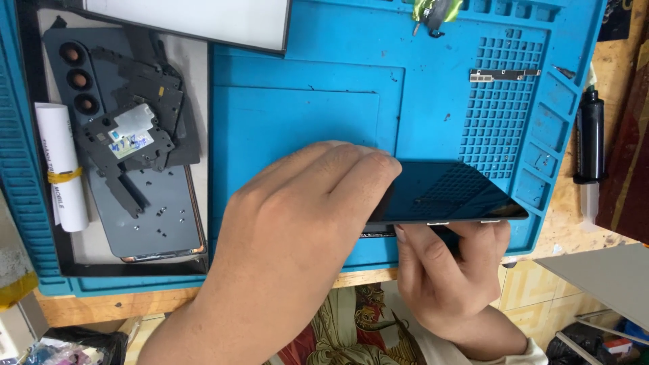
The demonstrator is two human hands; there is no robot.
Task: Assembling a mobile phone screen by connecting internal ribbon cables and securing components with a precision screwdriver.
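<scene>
A dark glossy phone (449, 192) lies tilted on the blue work mat (304, 101), its near edge lifted. My left hand (297, 230) lies over the phone's left end, fingers curled down on it. From below, my right hand (446, 270) holds the phone's near edge with thumb and fingers. A thin gap shows along that near edge by my right thumb.
Left of the mat lies a grey phone back cover (145, 209) with dark inner plates (135, 128) on it, beside a white paper roll (61, 162). A small metal bracket (503, 74) rests on the mat's grid. A black syringe tube (590, 145) lies on the wooden table at right.
</scene>
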